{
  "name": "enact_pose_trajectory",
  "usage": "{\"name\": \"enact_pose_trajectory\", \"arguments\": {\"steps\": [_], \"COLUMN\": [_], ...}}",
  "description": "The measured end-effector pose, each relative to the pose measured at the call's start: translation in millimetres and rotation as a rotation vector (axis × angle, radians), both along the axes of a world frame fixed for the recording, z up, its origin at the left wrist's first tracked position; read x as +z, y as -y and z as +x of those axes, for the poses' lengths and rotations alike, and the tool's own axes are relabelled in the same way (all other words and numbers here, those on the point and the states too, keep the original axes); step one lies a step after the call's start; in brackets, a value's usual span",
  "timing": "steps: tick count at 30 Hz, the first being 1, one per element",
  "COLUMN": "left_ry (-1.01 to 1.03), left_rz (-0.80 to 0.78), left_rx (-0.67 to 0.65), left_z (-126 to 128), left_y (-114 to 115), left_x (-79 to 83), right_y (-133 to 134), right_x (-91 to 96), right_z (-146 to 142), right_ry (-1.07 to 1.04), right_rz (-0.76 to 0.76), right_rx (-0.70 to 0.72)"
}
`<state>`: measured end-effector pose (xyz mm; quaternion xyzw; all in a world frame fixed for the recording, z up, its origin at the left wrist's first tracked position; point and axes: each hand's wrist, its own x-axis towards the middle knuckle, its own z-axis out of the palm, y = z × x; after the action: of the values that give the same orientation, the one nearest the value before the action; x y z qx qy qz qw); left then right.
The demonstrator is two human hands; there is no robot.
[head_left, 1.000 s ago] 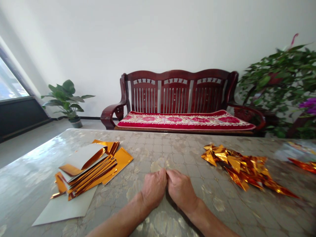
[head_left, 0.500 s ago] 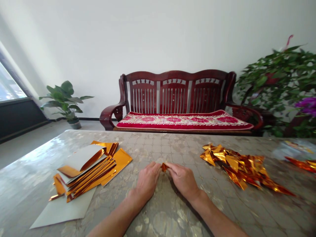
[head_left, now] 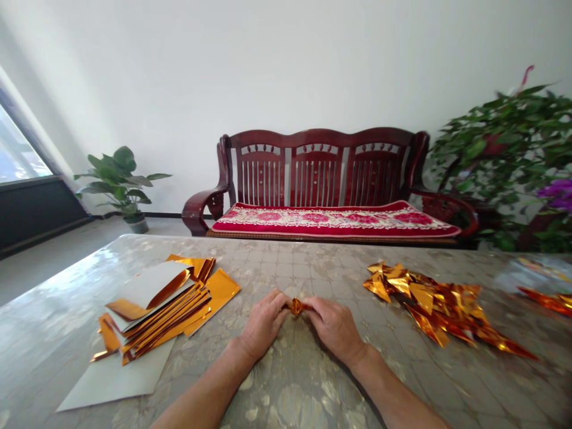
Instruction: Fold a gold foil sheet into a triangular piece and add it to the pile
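Observation:
Between my two hands is a small piece of folded gold foil paper [head_left: 297,306], held just above or on the table. My left hand [head_left: 267,320] pinches its left end, and my right hand [head_left: 334,326] pinches its right end. Both hands are closed, and the fingers cover the ends of the paper. On the left lies a stack of gold foil paper sheets [head_left: 167,316] with pale backs, one curled on top. To the right is a heap of folded gold foil pieces [head_left: 429,297] with pointed ends.
The table [head_left: 295,387] has a patterned, shiny cover. A clear plastic bag [head_left: 534,273] and an orange foil piece [head_left: 552,301] lie at its right edge. Beyond it stand a wooden bench [head_left: 315,173], a potted plant [head_left: 120,179] and a leafy plant [head_left: 504,149].
My hands have drawn slightly apart, and more of the gold foil paper shows between them, looking wider and flatter. The stack and the heap lie as before.

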<state>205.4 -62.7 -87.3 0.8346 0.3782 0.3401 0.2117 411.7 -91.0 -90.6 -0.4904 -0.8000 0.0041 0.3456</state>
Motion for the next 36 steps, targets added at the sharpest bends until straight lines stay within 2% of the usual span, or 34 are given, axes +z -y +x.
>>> {"name": "enact_pose_trajectory", "arguments": {"steps": [6, 10, 19, 30, 36], "left_ry": [0.054, 0.09, 0.034, -0.032, -0.007], "left_rz": [-0.005, -0.01, -0.034, 0.066, 0.053], "left_rx": [-0.014, -0.028, -0.036, 0.017, 0.03], "left_z": [-1.4, -1.1, -4.2, -4.3, -4.3], "left_y": [-6.0, -7.0, -8.8, -9.1, -10.3], "left_x": [-9.6, -12.3, -12.2, -13.0, -13.7], "right_y": [-3.1, -2.9, -6.5, -9.6, -8.7], "right_x": [3.6, 8.2, -0.5, -4.7, -4.9], "right_z": [4.2, 4.7, 10.8, 9.7, 10.4], "right_ry": [0.062, 0.177, 0.142, 0.075, 0.031], "right_rz": [0.138, 0.163, 0.168, 0.096, 0.097], "right_rx": [0.119, 0.176, 0.15, 0.126, 0.139]}}
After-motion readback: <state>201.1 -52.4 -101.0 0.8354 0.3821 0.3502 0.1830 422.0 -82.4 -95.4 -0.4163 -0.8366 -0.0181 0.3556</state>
